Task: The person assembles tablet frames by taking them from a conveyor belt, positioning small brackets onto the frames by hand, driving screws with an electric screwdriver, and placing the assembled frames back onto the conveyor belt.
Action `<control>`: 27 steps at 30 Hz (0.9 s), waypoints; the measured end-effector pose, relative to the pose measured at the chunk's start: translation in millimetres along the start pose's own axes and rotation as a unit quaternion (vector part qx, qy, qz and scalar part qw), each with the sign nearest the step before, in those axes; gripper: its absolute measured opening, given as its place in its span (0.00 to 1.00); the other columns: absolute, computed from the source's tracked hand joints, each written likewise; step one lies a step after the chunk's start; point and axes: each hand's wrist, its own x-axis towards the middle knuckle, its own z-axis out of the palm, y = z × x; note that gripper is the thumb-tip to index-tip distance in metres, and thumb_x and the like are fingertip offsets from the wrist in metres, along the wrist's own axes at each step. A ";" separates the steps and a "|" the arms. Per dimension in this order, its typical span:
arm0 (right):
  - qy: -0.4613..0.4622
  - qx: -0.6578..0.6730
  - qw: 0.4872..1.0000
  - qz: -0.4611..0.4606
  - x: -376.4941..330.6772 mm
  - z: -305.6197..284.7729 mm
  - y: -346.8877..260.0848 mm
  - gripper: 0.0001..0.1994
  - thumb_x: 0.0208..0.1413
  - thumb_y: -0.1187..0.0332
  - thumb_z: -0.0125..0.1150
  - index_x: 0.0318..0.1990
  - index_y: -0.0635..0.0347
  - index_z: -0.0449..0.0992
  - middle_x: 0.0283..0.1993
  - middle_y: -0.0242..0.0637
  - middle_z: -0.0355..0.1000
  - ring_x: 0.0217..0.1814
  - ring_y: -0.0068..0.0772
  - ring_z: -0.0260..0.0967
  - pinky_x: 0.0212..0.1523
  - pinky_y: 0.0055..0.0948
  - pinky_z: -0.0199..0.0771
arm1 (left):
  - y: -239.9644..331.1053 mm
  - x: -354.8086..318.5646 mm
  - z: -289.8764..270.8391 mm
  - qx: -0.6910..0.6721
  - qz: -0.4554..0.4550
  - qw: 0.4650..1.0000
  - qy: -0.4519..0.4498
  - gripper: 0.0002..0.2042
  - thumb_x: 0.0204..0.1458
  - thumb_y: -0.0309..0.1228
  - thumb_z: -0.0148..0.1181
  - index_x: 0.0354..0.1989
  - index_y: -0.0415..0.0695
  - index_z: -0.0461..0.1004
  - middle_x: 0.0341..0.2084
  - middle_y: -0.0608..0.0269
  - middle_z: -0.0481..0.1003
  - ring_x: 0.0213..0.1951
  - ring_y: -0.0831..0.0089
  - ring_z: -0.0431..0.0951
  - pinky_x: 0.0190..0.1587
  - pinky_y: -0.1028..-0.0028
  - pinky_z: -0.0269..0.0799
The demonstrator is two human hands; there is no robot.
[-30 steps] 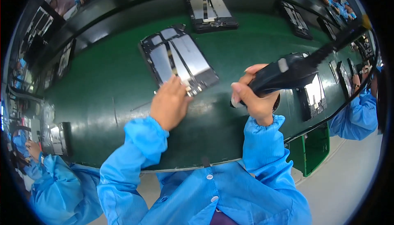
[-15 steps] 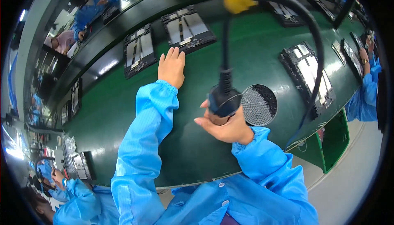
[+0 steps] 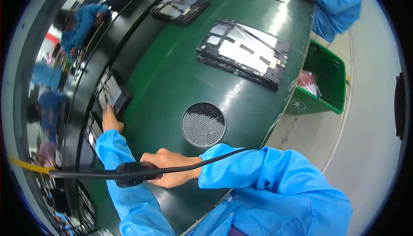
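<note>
My right hand is wrapped round a black corded electric screwdriver, held above my left forearm; its tip is hidden. My left arm reaches across to a tablet-like device with an exposed light-coloured inside and a dark frame. At that device's near edge, my left hand has its visible fingers stretched onto the frame. A second such device lies beside the hand, partly covered by it. Right of my hands sits a round grey perforated tray with small black pieces gathered on its far side.
A stack of similar opened devices lies on the green bench, and another device rests farther back. A green bin holding plastic bags stands off the bench's right edge. A co-worker's blue sleeve is at upper right.
My view has turned to the right, so the bench appears rotated. The screwdriver's cord now runs sideways across the picture. My left hand has come onto the edge of one device.
</note>
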 end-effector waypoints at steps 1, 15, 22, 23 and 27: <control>-0.014 -0.001 1.000 0.020 -0.1 -1.3 -2.7 0.14 0.41 0.74 0.61 0.35 0.67 0.65 0.19 0.45 0.68 0.20 0.46 0.68 0.19 0.34 0.63 | -4.1 -3.4 -0.3 0.006 -0.002 1.000 0.022 0.35 0.28 0.18 0.54 0.54 0.40 0.58 0.51 0.47 0.63 0.54 0.51 0.62 0.53 0.64 0.62; 0.072 -0.112 0.991 -0.006 12.6 -15.0 -3.1 0.15 0.35 0.74 0.62 0.35 0.64 0.67 0.24 0.47 0.71 0.27 0.48 0.72 0.27 0.35 0.70 | -15.0 -132.2 -38.3 -0.231 0.123 0.954 0.148 0.27 0.30 0.23 0.56 0.47 0.42 0.71 0.44 0.46 0.71 0.45 0.49 0.71 0.48 0.63 0.66; 0.172 -0.045 0.980 0.089 15.5 -38.9 -20.1 0.14 0.37 0.77 0.67 0.33 0.65 0.70 0.28 0.35 0.73 0.30 0.20 0.68 0.31 0.22 0.70 | 107.3 -261.3 -42.0 -0.113 0.083 0.980 0.144 0.32 0.27 0.22 0.60 0.50 0.46 0.69 0.55 0.56 0.63 0.60 0.54 0.58 0.58 0.52 0.51; 0.183 -0.062 0.976 0.101 13.3 -38.2 -19.3 0.15 0.37 0.77 0.68 0.34 0.65 0.70 0.26 0.33 0.71 0.27 0.18 0.67 0.26 0.19 0.68 | 114.2 -276.7 -42.7 -0.120 0.082 0.981 0.129 0.32 0.27 0.24 0.62 0.50 0.46 0.69 0.56 0.56 0.62 0.60 0.53 0.57 0.58 0.51 0.50; 0.145 -0.054 0.985 0.074 14.4 -29.1 -24.5 0.14 0.40 0.79 0.67 0.35 0.65 0.69 0.20 0.30 0.70 0.20 0.16 0.66 0.20 0.16 0.64 | 128.6 -309.5 -66.5 -0.195 0.101 0.974 0.057 0.29 0.31 0.35 0.67 0.48 0.45 0.70 0.54 0.54 0.63 0.59 0.51 0.59 0.56 0.51 0.53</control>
